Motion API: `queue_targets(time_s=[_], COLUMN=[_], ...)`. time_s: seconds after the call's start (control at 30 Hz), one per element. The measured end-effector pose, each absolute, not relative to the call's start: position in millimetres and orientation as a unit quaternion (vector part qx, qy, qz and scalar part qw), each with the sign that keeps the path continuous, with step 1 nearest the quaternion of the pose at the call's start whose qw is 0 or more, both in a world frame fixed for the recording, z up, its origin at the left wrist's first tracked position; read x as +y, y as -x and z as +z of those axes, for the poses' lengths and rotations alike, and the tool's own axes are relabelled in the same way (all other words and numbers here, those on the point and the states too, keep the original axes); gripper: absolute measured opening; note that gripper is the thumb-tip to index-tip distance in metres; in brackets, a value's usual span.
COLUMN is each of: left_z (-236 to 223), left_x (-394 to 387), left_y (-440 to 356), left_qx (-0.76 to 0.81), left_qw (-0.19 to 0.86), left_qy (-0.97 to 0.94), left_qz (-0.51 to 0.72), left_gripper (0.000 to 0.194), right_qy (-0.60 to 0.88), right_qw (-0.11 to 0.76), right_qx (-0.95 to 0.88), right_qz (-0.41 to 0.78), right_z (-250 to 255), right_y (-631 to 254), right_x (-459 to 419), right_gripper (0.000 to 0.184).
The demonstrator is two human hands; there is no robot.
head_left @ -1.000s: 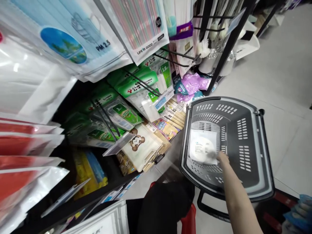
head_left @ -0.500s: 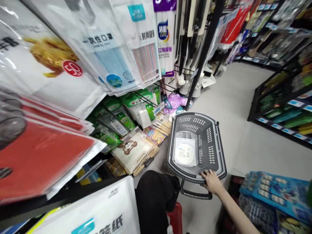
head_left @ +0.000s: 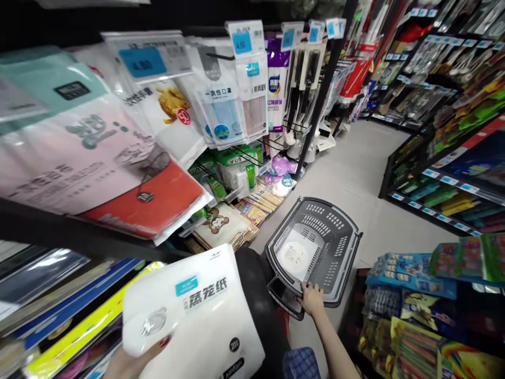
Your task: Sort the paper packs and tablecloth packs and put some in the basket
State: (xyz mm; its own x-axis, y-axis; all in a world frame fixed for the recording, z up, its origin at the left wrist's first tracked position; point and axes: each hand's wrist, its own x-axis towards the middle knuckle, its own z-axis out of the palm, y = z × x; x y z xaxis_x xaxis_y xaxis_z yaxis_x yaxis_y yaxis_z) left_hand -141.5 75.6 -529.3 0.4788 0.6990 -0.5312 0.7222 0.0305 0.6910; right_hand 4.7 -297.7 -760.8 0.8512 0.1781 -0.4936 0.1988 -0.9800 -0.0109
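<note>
My right hand (head_left: 311, 298) grips the near rim of a grey plastic shopping basket (head_left: 339, 247) that stands tilted on the aisle floor. Inside the basket lies a flat white packet (head_left: 294, 255) with a round disc shape. My left hand (head_left: 130, 363), at the bottom left, holds a large white packet of steamer paper (head_left: 197, 310) with a teal label and dark lettering, close to the camera. Only part of that hand shows beneath the packet, with a red-painted thumbnail on the packet's front.
A shelf of hanging packets (head_left: 221, 100) with price tags (head_left: 244, 37) fills the left. Lower goods (head_left: 221, 223) sit beside the basket. Stocked shelves (head_left: 453, 173) line the right, with blue and green packs (head_left: 410, 268) near my right arm. A grey floor aisle (head_left: 355, 168) runs ahead.
The view rose and pulled back from the shelf. My right hand went from inside the basket to gripping its near rim, and the basket tilted. The white steamer-paper packet came up into my left hand.
</note>
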Motion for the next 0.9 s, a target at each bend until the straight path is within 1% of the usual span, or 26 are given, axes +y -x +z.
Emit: queue_targets(time_s=[0.1, 0.17, 0.2, 0.27, 0.33, 0.37, 0.43, 0.5, 0.6, 0.7, 0.8, 0.9], left_z=[-539, -546, -549, -554, -558, -559, -560, -560, -561, -563, -563, -557], left_x=[78, 78, 78, 78, 77, 75, 74, 75, 82, 88, 87, 80], left_y=[149, 152, 154, 158, 161, 163, 166, 169, 172, 173, 168, 161], left_qx=[0.485, 0.443, 0.421, 0.389, 0.388, 0.377, 0.349, 0.321, 0.279, 0.268, 0.311, 0.366], left_qw=[0.553, 0.579, 0.582, 0.57, 0.54, 0.534, 0.536, 0.548, 0.589, 0.601, 0.549, 0.418], left_qy=[-0.678, -0.683, -0.694, -0.714, -0.729, -0.739, -0.747, -0.75, -0.74, -0.739, -0.762, -0.818], left_qz=[0.019, 0.049, 0.061, 0.118, 0.161, 0.165, 0.179, 0.185, 0.168, 0.147, 0.148, 0.148], left_gripper=[0.057, 0.061, 0.064, 0.076, 0.082, 0.084, 0.087, 0.084, 0.078, 0.082, 0.086, 0.09], right_qy=[-0.966, -0.977, -0.979, -0.958, -0.909, -0.887, -0.876, -0.893, -0.915, -0.916, -0.917, -0.915], right_qw=[0.006, -0.045, -0.096, -0.23, -0.346, -0.378, -0.388, -0.361, -0.329, -0.325, -0.325, -0.327], right_qx=[0.066, 0.047, 0.054, 0.11, 0.187, 0.219, 0.245, 0.221, 0.16, 0.134, 0.122, 0.101], right_qz=[-0.251, -0.202, -0.17, -0.132, -0.14, -0.148, -0.152, -0.15, -0.169, -0.192, -0.198, -0.214], right_z=[-743, -717, -699, -660, -620, -604, -580, -569, -568, -571, -572, -575], right_y=[-3, -5, -5, 0, 12, 19, 32, 39, 38, 32, 27, 23], right_x=[-286, -271, -261, -234, -201, -185, -156, -137, -126, -126, -129, -132], right_gripper=[0.051, 0.049, 0.046, 0.037, 0.033, 0.032, 0.032, 0.035, 0.034, 0.028, 0.026, 0.026])
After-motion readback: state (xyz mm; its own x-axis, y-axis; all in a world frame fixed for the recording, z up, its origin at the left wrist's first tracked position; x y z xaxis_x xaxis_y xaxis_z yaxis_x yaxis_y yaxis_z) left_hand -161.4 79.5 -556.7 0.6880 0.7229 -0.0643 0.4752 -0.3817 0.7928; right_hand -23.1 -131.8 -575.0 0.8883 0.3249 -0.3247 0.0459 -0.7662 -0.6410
